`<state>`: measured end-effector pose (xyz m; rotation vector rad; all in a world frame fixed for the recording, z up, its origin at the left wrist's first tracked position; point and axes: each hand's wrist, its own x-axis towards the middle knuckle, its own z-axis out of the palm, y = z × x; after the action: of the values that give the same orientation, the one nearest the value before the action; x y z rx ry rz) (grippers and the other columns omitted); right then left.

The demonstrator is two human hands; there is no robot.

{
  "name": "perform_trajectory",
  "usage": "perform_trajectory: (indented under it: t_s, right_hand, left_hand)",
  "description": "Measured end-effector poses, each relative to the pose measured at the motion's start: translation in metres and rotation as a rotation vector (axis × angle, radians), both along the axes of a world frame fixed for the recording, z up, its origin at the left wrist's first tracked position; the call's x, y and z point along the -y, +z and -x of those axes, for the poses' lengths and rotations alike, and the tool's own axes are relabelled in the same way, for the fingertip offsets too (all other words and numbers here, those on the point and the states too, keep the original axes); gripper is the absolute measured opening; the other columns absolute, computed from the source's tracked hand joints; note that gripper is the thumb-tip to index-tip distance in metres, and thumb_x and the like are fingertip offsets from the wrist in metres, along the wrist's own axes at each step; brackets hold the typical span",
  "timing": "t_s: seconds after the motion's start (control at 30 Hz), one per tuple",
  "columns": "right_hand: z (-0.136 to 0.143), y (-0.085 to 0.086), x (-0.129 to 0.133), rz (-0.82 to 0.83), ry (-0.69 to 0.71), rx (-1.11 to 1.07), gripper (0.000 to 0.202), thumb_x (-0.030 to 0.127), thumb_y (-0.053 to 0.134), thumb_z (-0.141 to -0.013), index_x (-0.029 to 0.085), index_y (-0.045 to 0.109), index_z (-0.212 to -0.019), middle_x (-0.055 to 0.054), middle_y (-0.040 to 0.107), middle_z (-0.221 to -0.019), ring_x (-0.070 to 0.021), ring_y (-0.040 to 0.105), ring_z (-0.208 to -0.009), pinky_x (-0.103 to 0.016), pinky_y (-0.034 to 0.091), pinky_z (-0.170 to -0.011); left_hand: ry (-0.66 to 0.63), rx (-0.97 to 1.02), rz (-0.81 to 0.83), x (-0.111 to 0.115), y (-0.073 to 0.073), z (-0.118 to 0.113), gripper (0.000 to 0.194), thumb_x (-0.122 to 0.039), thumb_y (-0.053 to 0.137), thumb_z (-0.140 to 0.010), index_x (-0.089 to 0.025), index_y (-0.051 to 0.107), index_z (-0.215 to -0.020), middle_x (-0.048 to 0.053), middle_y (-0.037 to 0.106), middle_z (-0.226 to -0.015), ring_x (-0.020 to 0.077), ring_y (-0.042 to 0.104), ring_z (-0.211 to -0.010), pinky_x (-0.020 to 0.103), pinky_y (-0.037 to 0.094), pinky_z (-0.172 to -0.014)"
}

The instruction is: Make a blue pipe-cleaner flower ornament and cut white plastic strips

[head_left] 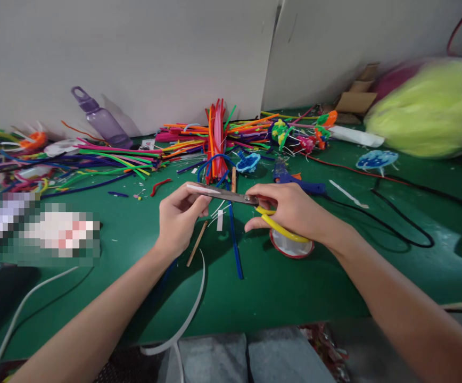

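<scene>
My right hand (290,207) grips a pair of scissors (234,196) by the yellow handles, thumb apart from the fingers. The blades point left and look nearly closed, reaching across the fingertips of my left hand (181,218). Those fingers are pinched together; what is between them is hidden. A long white strip (199,298) curls below my left hand down past the table edge; its upper end is near the hand. Beneath the blades lie a short white piece (220,219), a blue pipe cleaner (234,239) and a thin wooden stick (197,243).
Bundles of coloured pipe cleaners (217,138) spread along the back of the green table (327,287). A blue glue gun (303,183), red-rimmed round object (293,249) and blue flower-like pieces (377,158) are right of centre. A purple bottle (105,122) leans back left; a yellow-green bag (430,109) is right.
</scene>
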<state>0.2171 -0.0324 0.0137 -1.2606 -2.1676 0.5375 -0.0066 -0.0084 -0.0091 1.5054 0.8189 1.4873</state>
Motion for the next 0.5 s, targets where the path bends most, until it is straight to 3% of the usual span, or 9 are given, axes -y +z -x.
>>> perform_trajectory:
  t_s: [0.5]
  right_hand:
    - [-0.0021, -0.0035, -0.0027, 0.013, 0.045, 0.051, 0.065, 0.067, 0.07, -0.067, 0.02, 0.06, -0.11, -0.004, 0.058, -0.09, -0.0167, 0.051, -0.077, -0.028, 0.04, -0.069]
  left_hand:
    - [0.029, 0.004, 0.02, -0.0005, 0.0008, -0.0013, 0.01, -0.01, 0.065, -0.071, -0.019, 0.071, -0.073, 0.0, 0.065, -0.074, 0.0061, 0.051, -0.052, 0.019, 0.042, -0.049]
